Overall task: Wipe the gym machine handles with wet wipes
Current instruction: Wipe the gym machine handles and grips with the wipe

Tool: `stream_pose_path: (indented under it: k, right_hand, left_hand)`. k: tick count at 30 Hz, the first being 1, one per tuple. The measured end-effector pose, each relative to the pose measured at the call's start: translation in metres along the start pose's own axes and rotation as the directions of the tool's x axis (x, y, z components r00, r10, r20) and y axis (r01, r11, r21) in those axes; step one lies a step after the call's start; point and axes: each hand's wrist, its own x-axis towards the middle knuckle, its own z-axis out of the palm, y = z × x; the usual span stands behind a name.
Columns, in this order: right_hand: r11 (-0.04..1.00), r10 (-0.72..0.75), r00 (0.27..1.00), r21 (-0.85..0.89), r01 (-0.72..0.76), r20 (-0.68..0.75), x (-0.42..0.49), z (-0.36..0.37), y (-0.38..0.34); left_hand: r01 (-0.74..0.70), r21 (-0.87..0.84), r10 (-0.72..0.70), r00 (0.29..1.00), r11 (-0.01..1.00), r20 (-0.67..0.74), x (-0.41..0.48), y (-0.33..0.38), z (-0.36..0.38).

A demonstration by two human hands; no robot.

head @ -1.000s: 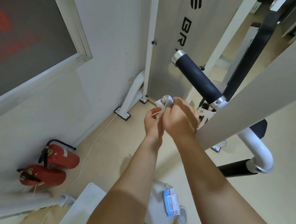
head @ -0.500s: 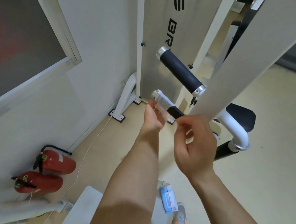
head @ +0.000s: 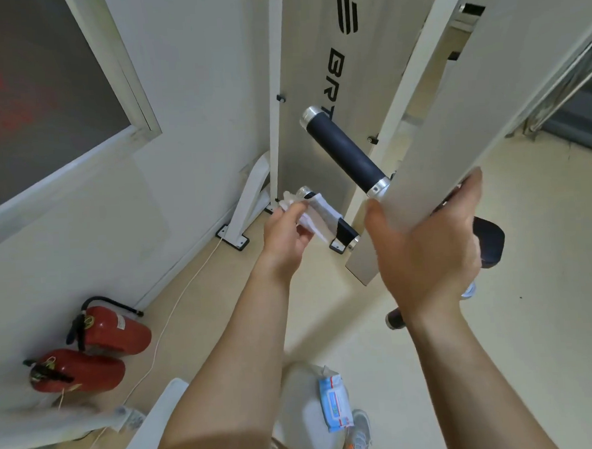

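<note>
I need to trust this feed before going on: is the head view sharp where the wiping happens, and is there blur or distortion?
Head view: the left hand, white wipe and lower handle are sharp; soft blur at the bottom-left edge near the fire extinguishers; wide-angle bending tilts the machine uprights; lighting even, no glare.

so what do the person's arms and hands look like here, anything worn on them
Both forearms are bare up to the bottom edge of the picture, with no sleeves in view. The left hand and right hand wear no gloves, and no watch, bracelet or ring shows on the visible sides.
</note>
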Motion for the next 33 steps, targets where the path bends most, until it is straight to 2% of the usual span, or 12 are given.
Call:
stream_pose_path:
  k: [5, 9, 11, 14, 16, 18, 19, 23, 27, 28, 30, 33]
  right_hand:
    - [0.997, -0.009, 0.999, -0.078, 0.006, -0.051, -0.001, 0.006, 0.003]
    - [0.996, -0.019, 0.998, -0.09, 0.014, -0.054, -0.001, 0.007, 0.004]
    - [0.995, -0.035, 0.998, -0.095, 0.029, -0.06, -0.002, 0.007, 0.005]
    - [0.994, -0.031, 0.998, -0.105, 0.024, -0.061, -0.001, 0.007, 0.005]
    - [0.994, -0.023, 0.998, -0.109, 0.017, -0.055, 0.0, 0.007, 0.005]
    - [0.994, -0.017, 0.999, -0.105, 0.012, -0.05, 0.002, 0.008, 0.006]
    - [0.995, -0.016, 0.999, -0.1, 0.011, -0.049, 0.003, 0.008, 0.006]
    - [0.996, -0.019, 0.999, -0.088, 0.014, -0.048, 0.009, 0.009, 0.009]
    - [0.996, -0.008, 1.0, -0.085, 0.006, -0.028, 0.01, 0.007, 0.011]
    - [0.996, -0.007, 1.0, -0.086, 0.006, -0.008, 0.01, 0.006, 0.013]
    - [0.997, 0.002, 1.0, -0.079, 0.001, 0.029, 0.01, 0.005, 0.015]
    - [0.997, -0.011, 1.0, -0.078, 0.013, 0.025, 0.009, 0.006, 0.015]
  left_hand:
    - [0.156, -0.138, -0.168, 0.983, 0.978, -0.078, 0.001, 0.014, 0.011]
    - [0.218, -0.007, -0.217, 0.968, 0.976, -0.129, 0.009, 0.013, 0.031]
    - [0.255, 0.127, -0.231, 0.957, 0.958, -0.178, 0.014, 0.006, 0.038]
    - [0.258, 0.255, -0.192, 0.948, 0.932, -0.255, 0.02, -0.01, 0.045]
    - [0.252, 0.175, -0.219, 0.957, 0.952, -0.189, 0.025, -0.019, 0.048]
    - [0.308, 0.048, -0.308, 0.951, 0.95, -0.012, 0.029, -0.021, 0.052]
    - [0.308, 0.009, -0.307, 0.949, 0.952, 0.074, 0.029, -0.021, 0.055]
    - [0.328, 0.028, -0.328, 0.934, 0.944, 0.14, 0.031, -0.042, 0.064]
    - [0.309, 0.037, -0.311, 0.942, 0.95, 0.127, 0.025, -0.05, 0.072]
    - [0.326, 0.025, -0.326, 0.938, 0.945, 0.116, 0.019, -0.039, 0.076]
    - [0.313, 0.016, -0.313, 0.95, 0.95, -0.009, 0.026, -0.016, 0.076]
    - [0.181, 0.003, -0.178, 0.973, 0.984, -0.149, 0.038, 0.017, 0.074]
